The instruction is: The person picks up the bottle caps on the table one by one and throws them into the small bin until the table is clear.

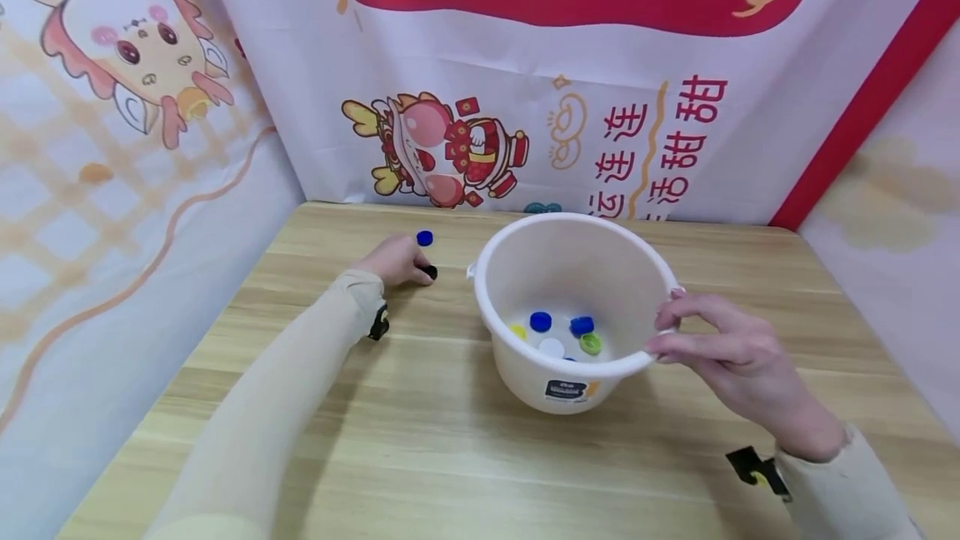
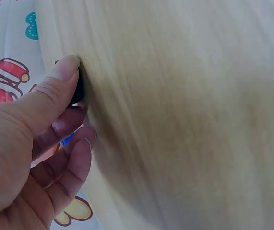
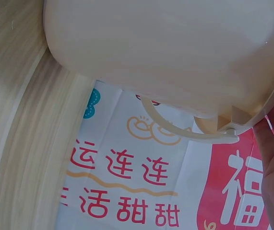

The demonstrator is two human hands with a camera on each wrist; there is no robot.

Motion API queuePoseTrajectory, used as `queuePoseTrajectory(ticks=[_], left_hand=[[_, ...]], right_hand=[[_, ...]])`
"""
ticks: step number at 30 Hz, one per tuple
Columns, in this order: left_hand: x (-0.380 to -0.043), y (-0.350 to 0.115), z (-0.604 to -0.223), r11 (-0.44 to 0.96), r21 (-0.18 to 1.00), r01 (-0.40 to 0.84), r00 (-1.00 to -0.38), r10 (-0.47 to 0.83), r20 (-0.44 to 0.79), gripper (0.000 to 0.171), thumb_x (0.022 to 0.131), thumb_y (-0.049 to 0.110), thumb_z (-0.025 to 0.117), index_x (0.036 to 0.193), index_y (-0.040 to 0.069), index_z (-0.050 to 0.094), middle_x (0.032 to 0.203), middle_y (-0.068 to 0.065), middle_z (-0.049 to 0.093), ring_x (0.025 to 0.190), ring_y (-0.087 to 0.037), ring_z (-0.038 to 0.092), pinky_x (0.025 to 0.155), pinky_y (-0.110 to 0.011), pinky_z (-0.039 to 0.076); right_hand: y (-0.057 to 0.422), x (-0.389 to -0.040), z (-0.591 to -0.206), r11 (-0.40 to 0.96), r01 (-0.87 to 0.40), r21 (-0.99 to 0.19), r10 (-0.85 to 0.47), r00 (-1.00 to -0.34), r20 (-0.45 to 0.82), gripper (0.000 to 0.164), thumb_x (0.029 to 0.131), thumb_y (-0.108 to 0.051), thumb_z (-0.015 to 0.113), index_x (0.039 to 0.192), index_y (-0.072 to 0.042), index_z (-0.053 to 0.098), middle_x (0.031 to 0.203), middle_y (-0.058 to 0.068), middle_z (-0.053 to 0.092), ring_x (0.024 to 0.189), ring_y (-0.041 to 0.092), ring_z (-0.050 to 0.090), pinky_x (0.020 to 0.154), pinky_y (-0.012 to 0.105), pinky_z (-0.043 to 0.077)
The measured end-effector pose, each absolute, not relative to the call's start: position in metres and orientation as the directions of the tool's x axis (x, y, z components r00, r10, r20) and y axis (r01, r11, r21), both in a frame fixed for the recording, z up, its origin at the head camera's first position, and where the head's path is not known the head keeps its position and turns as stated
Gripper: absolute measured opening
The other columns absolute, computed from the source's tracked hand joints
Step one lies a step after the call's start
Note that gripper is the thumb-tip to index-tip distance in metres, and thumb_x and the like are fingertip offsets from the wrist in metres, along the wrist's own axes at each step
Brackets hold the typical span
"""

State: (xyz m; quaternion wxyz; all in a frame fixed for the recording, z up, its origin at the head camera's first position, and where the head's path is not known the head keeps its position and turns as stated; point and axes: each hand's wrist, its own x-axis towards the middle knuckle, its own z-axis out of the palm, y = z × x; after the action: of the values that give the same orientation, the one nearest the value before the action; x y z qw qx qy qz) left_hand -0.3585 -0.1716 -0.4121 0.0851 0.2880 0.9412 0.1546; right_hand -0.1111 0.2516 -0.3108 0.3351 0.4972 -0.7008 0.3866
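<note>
My left hand [image 1: 395, 262] pinches a black bottle cap [image 1: 430, 272] low over the table, left of the bucket. In the left wrist view, the thumb of the left hand [image 2: 36, 124] lies along the black cap [image 2: 77, 91]. Just behind the hand, a blue bottle cap [image 1: 425, 237] sits on the wood. My right hand [image 1: 731, 352] grips the right rim of a white plastic bucket [image 1: 517, 357]. Inside it lie several caps, among them a blue one [image 1: 540, 322], a green one [image 1: 591, 344] and a white one [image 1: 552, 348]. In the right wrist view the bucket's handle [image 3: 189, 132] hangs down its side.
A wood-grain table [image 1: 420, 457] bears everything. Behind it hangs a printed cloth [image 1: 420, 48] with red and cartoon designs; another patterned cloth [image 1: 150, 207] stands along the left side. A dark label [image 1: 566, 390] is on the bucket's front.
</note>
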Motion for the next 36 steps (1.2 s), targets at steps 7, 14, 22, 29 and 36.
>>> queuePoseTrajectory(ticks=[7,14,22,29,36], left_hand=[[-0.351,-0.172,-0.415,0.792,0.475,0.383,-0.881,0.468,-0.070,0.033,0.081,0.029,0.083,0.104,0.007,0.077,0.097,-0.004,0.074,0.093,-0.021,0.067,0.092,-0.041,0.050],[-0.333,-0.166,-0.383,0.701,0.640,0.316,-0.910,0.414,-0.004,0.039,0.079,0.020,0.085,0.112,0.004,0.073,0.101,-0.008,0.073,0.094,-0.023,0.067,0.088,-0.040,0.052],[-0.305,-0.149,-0.315,0.641,0.646,0.415,-0.892,0.425,0.152,0.037,0.083,0.027,0.082,0.114,0.008,0.073,0.092,-0.004,0.072,0.081,-0.020,0.066,0.069,-0.033,0.055],[-0.261,-0.126,-0.249,0.543,0.681,0.492,-0.858,0.436,0.273,0.041,0.084,0.038,0.080,0.118,0.017,0.073,0.094,0.000,0.070,0.080,-0.017,0.064,0.067,-0.030,0.056],[-0.225,-0.102,-0.211,0.442,0.672,0.594,-0.777,0.531,0.338,0.042,0.083,0.036,0.081,0.120,0.018,0.072,0.096,0.004,0.071,0.082,-0.013,0.066,0.071,-0.031,0.057]], right_hand=[[0.259,-0.113,-0.313,0.270,-0.938,-0.215,-0.481,-0.325,0.814,0.025,0.092,-0.028,0.068,0.090,-0.005,0.079,0.094,0.015,0.064,0.096,0.019,0.060,0.105,0.030,0.042],[0.264,-0.118,-0.320,0.282,-0.931,-0.233,-0.495,-0.349,0.796,0.024,0.091,-0.029,0.069,0.092,-0.007,0.079,0.096,0.014,0.064,0.098,0.018,0.059,0.106,0.031,0.040],[0.266,-0.117,-0.321,0.276,-0.929,-0.246,-0.498,-0.357,0.790,0.024,0.091,-0.028,0.069,0.093,-0.006,0.079,0.096,0.014,0.064,0.099,0.018,0.059,0.106,0.032,0.040],[0.265,-0.117,-0.321,0.257,-0.932,-0.256,-0.492,-0.354,0.796,0.023,0.091,-0.026,0.069,0.093,-0.004,0.079,0.096,0.015,0.064,0.099,0.019,0.059,0.106,0.032,0.040],[0.262,-0.116,-0.318,0.230,-0.937,-0.261,-0.480,-0.343,0.807,0.023,0.090,-0.024,0.070,0.091,-0.002,0.078,0.095,0.016,0.064,0.097,0.019,0.059,0.106,0.033,0.040]])
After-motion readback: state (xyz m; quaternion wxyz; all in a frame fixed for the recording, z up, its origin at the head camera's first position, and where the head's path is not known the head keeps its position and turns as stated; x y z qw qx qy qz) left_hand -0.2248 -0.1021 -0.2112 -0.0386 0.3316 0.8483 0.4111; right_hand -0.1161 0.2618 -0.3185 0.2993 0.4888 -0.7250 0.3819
